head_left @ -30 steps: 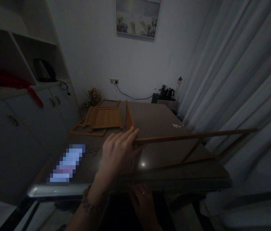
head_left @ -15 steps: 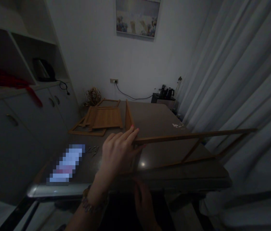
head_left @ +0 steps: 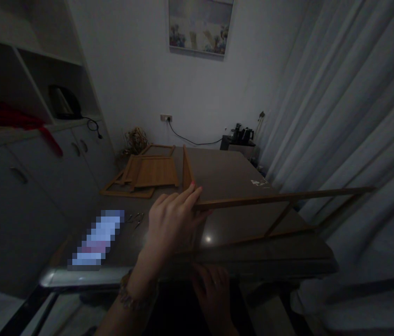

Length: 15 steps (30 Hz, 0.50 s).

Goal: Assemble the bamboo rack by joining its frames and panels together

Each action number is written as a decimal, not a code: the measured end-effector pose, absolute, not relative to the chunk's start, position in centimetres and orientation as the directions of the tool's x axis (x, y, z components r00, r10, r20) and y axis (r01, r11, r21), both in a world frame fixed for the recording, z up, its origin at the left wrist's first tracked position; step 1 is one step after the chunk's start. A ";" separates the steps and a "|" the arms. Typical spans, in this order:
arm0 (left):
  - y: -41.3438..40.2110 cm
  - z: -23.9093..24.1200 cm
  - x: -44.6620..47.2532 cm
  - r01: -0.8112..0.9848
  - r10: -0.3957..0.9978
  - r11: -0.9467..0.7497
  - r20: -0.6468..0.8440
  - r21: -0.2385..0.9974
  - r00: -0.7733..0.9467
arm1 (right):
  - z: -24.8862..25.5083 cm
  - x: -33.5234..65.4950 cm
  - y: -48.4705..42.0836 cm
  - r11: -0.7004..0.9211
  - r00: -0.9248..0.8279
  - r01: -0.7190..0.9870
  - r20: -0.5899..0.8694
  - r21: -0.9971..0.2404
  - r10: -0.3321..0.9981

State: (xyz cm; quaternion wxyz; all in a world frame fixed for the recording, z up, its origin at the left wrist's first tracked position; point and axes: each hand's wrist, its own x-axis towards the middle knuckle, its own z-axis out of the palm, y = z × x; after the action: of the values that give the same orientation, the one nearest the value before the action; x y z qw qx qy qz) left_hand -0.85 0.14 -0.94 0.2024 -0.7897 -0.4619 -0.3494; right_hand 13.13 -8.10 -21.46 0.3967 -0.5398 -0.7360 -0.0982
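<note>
My left hand (head_left: 170,217) is closed round the near corner of a wooden frame standing on its edge, where a solid wooden panel (head_left: 187,170) joins a long rail (head_left: 252,200). The rail stretches right, with crossbars running down to a lower rail. Low at the table's front edge, below that corner, is my right hand (head_left: 214,289), its fingers bent and drawn together. Anything in its fingers is too dark to make out. Several small metal pieces (head_left: 138,219) lie left of my left hand.
Slatted wooden panels (head_left: 155,171) and thin frames are stacked at the back left of the table (head_left: 217,163). A blurred bright rectangle (head_left: 97,238) lies at the front left. White scraps (head_left: 259,183) are on the right. A curtain (head_left: 350,116) hangs beside the frame's far end.
My right hand has turned and its fingers have curled in at the table's front edge. My left hand and the wooden frame have stayed in place.
</note>
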 end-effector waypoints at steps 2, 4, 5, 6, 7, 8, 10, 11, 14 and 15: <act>0.2 -1.0 -0.9 0.875 0.594 -0.485 0.734 0.002 0.328 | -21.5 13.1 -8.1 0.402 -0.108 0.870 0.684 -0.286 0.721; 0.2 -1.0 -0.9 0.875 0.595 -0.485 0.733 0.000 0.330 | -21.7 13.1 -8.1 0.400 -0.103 0.864 0.671 -0.305 0.734; 0.2 -1.0 -0.9 0.874 0.594 -0.486 0.733 0.000 0.331 | -21.8 13.1 -8.1 0.399 -0.099 0.861 0.663 -0.317 0.742; 0.2 -1.0 -0.9 0.873 0.593 -0.487 0.734 -0.002 0.332 | -21.9 13.1 -8.1 0.399 -0.097 0.856 0.656 -0.329 0.749; 0.3 -1.0 -0.9 0.874 0.593 -0.486 0.734 -0.002 0.332 | -21.9 13.1 -8.1 0.400 -0.095 0.851 0.649 -0.341 0.755; 0.3 -1.0 -0.9 0.875 0.593 -0.483 0.734 -0.004 0.331 | -22.0 13.0 -8.1 0.402 -0.094 0.844 0.642 -0.354 0.761; 0.3 -1.0 -0.8 0.878 0.591 -0.478 0.737 -0.008 0.328 | -22.1 12.9 -8.1 0.406 -0.082 0.824 0.627 -0.395 0.775; 0.3 -1.0 -0.8 0.878 0.588 -0.478 0.739 -0.008 0.327 | -22.1 12.8 -8.1 0.400 -0.062 0.809 0.615 -0.430 0.786; 0.2 -0.9 -0.9 0.875 0.586 -0.484 0.742 -0.001 0.326 | -22.3 12.2 -8.1 0.349 0.050 0.733 0.558 -0.584 0.828; 0.2 -0.9 -0.9 0.874 0.588 -0.486 0.740 0.001 0.326 | -22.4 12.0 -8.2 0.325 0.095 0.699 0.534 -0.636 0.840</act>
State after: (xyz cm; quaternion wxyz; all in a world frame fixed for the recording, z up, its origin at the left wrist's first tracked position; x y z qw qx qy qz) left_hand -0.87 0.19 -0.92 0.2046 -0.7883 -0.4638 -0.3488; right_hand 11.97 -8.17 -22.45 0.4648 -0.5758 -0.6683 0.0757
